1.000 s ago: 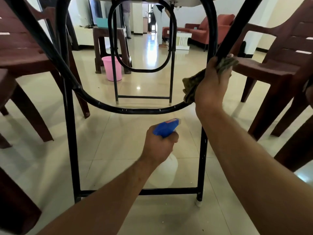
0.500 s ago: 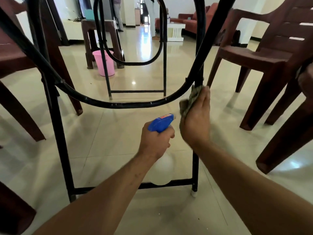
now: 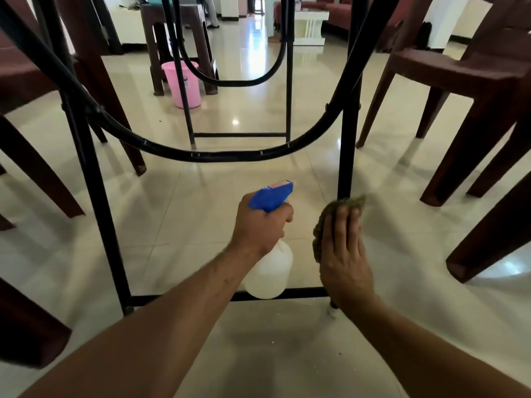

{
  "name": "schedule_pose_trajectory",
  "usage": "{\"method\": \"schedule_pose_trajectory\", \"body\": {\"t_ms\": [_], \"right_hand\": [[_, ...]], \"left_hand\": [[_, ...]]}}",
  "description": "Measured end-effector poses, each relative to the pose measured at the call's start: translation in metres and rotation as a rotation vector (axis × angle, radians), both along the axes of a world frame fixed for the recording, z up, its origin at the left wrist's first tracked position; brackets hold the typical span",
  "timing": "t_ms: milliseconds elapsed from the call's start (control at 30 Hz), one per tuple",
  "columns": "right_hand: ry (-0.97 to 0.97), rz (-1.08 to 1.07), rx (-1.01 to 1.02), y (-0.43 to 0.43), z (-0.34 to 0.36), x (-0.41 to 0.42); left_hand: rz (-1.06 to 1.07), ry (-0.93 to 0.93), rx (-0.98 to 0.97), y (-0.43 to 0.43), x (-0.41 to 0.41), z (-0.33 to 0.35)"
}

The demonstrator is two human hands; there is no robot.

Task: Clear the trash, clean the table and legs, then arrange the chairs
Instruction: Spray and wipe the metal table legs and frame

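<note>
I look under the table at its black metal leg frame (image 3: 94, 196), a curved brace (image 3: 230, 155) joining the two near uprights. My right hand (image 3: 343, 254) presses a brownish cloth (image 3: 323, 225) around the lower part of the right leg (image 3: 349, 145). My left hand (image 3: 263, 225) grips a white spray bottle (image 3: 268, 272) with a blue trigger head, held just left of that leg, above the low crossbar (image 3: 304, 293).
Dark brown plastic chairs stand on both sides: one at the right (image 3: 459, 90), one at the left (image 3: 34, 90). A pink bucket (image 3: 181, 84) sits by a brown stool (image 3: 178, 27) beyond the far leg frame (image 3: 288, 81). Small crumbs dot the glossy tile floor (image 3: 270, 340).
My right hand has slid the cloth down the right leg, from near the upper brace to the lower part. The view has dipped downward. The spray bottle stays in my left hand.
</note>
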State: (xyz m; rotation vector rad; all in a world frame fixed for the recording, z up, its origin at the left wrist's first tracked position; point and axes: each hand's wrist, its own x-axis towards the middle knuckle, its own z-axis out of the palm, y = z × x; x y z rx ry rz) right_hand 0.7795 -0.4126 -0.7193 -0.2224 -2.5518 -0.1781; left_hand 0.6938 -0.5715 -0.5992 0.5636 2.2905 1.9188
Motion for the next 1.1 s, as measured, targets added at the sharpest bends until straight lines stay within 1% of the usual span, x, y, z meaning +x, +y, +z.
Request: {"method": "schedule_pose_trajectory", "body": {"t_ms": [67, 100, 133, 167, 200, 267, 333, 367, 400, 467, 500, 533, 567, 600, 633, 667, 700, 767, 800, 833, 867, 933, 967, 1000, 1033, 1100], "right_hand": [[-0.292, 0.14, 0.318, 0.031, -0.029, 0.027], [-0.39, 0.215, 0.464, 0.042, -0.036, 0.037], [-0.461, 0.277, 0.549, 0.048, -0.034, 0.043], [-0.455, 0.337, 0.577, 0.052, -0.029, 0.043], [-0.406, 0.382, 0.584, 0.055, -0.02, 0.037], [-0.276, 0.34, 0.537, 0.058, 0.006, 0.026], [-0.267, 0.253, 0.473, 0.057, 0.02, 0.019], [-0.304, 0.245, 0.476, 0.055, 0.018, 0.02], [-0.396, 0.273, 0.461, 0.053, 0.01, 0.025], [-0.682, 0.337, 0.416, 0.046, -0.017, 0.043], [-0.791, 0.352, 0.452, 0.045, -0.027, 0.05], [-0.835, 0.364, 0.501, 0.046, -0.03, 0.053], [-0.81, 0.39, 0.553, 0.046, -0.029, 0.052], [-0.703, 0.42, 0.557, 0.05, -0.024, 0.049], [-0.544, 0.441, 0.534, 0.054, -0.019, 0.046], [-0.383, 0.423, 0.478, 0.059, -0.01, 0.039], [-0.272, 0.387, 0.445, 0.061, -0.002, 0.033], [-0.135, 0.302, 0.338, 0.056, 0.005, 0.026], [-0.086, 0.255, 0.243, 0.051, 0.001, 0.026], [-0.056, 0.196, 0.093, 0.043, -0.005, 0.025], [-0.024, 0.122, -0.112, 0.034, -0.013, 0.025], [0.069, -0.048, -0.691, 0.011, -0.024, 0.023], [0.129, -0.119, -0.946, 0.002, -0.028, 0.02], [0.157, -0.165, -1.127, -0.007, -0.035, 0.021], [0.155, -0.177, -1.215, -0.014, -0.043, 0.023], [0.07, -0.181, -1.292, -0.017, -0.064, 0.032]], "left_hand": [[-0.013, -0.003, 0.002, 0.001, 0.0, -0.002], [-0.018, -0.008, 0.007, 0.001, 0.001, -0.002], [-0.022, -0.012, 0.011, 0.002, 0.002, -0.003], [-0.029, -0.016, 0.016, 0.003, 0.003, -0.004], [-0.035, -0.025, 0.024, 0.004, 0.004, -0.006], [-0.054, -0.042, 0.024, 0.007, 0.004, -0.011], [-0.055, -0.055, 0.011, 0.01, 0.005, -0.018], [-0.055, -0.06, 0.0, 0.012, 0.006, -0.021], [-0.06, -0.07, -0.015, 0.013, 0.007, -0.024], [-0.077, -0.09, -0.043, 0.013, 0.008, -0.03], [-0.083, -0.101, -0.053, 0.011, 0.009, -0.033], [-0.093, -0.109, -0.066, 0.012, 0.009, -0.034], [-0.092, -0.115, -0.078, 0.01, 0.01, -0.036], [-0.093, -0.118, -0.088, 0.01, 0.011, -0.038], [-0.097, -0.118, -0.096, 0.01, 0.012, -0.04], [-0.097, -0.112, -0.106, 0.009, 0.012, -0.042], [-0.096, -0.107, -0.116, 0.009, 0.012, -0.043], [-0.092, -0.107, -0.135, 0.009, 0.012, -0.045], [-0.089, -0.111, -0.136, 0.008, 0.011, -0.046], [-0.088, -0.115, -0.13, 0.009, 0.01, -0.045], [-0.084, -0.12, -0.118, 0.008, 0.009, -0.044], [-0.064, -0.127, -0.083, 0.007, 0.007, -0.042], [-0.059, -0.13, -0.073, 0.007, 0.007, -0.041], [-0.065, -0.135, -0.075, 0.006, 0.008, -0.041], [-0.071, -0.135, -0.079, 0.005, 0.009, -0.041], [-0.088, -0.126, -0.098, 0.002, 0.012, -0.043]]}}
